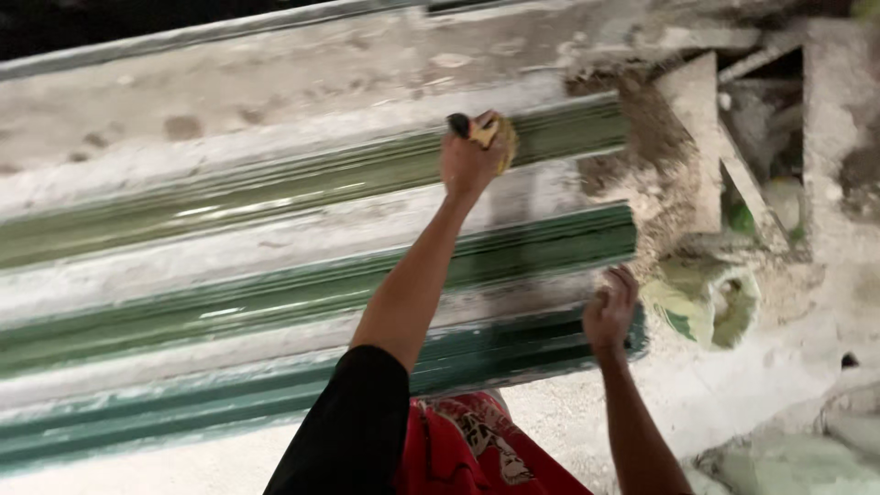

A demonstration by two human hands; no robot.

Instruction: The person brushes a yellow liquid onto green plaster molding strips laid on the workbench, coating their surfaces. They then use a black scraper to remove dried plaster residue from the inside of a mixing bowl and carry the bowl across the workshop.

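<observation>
My left hand is stretched out on a black-sleeved arm, gripping a yellow pad with a black end. The pad presses against the upper green ridge of a long ribbed moulding whose green ridges alternate with white, dusty bands. Lower down, my right hand curls its fingers over the end of the lowest green ridge, close to where the moulding stops.
Past the moulding's right end lie rough crumbling mortar, pale concrete pieces and a greenish stained hollow. A dusty grey band runs above the ridges. A red printed garment shows at the bottom.
</observation>
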